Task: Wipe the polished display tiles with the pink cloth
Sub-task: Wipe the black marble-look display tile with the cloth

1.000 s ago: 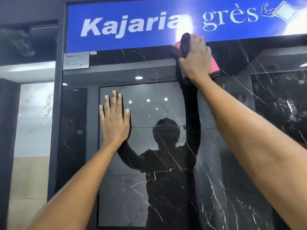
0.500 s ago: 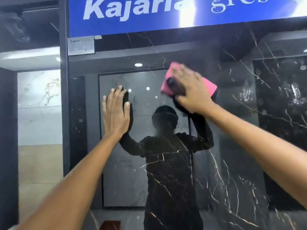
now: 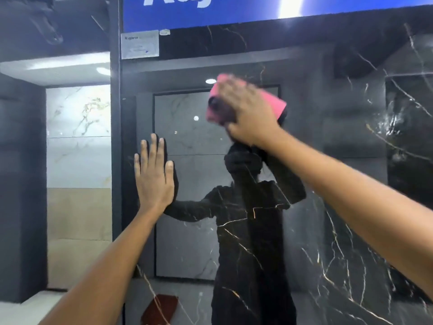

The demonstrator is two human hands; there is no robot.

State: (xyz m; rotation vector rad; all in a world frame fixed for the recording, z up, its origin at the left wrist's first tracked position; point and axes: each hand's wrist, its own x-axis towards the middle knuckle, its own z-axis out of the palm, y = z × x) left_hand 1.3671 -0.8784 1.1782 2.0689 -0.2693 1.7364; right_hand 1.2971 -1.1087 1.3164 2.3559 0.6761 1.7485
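Note:
A tall polished black tile point(image 3: 339, 231) with gold veins stands upright in front of me and mirrors the room and a person's dark reflection. My right hand point(image 3: 248, 113) presses the folded pink cloth point(image 3: 276, 103) flat against the tile's upper middle, fingers spread over the cloth and blurred by motion. My left hand point(image 3: 153, 177) lies flat on the tile lower to the left, fingers straight and pointing up.
A blue sign point(image 3: 257, 8) with white lettering runs along the top of the tile. A small white label point(image 3: 139, 44) sticks at the tile's upper left corner. A dark vertical frame edge point(image 3: 115, 160) separates this tile from a pale marble tile point(image 3: 78, 137) on the left.
My right hand has wiped the pink cloth down from just under the blue sign to the upper middle of the tile. My left hand stays flat on the tile.

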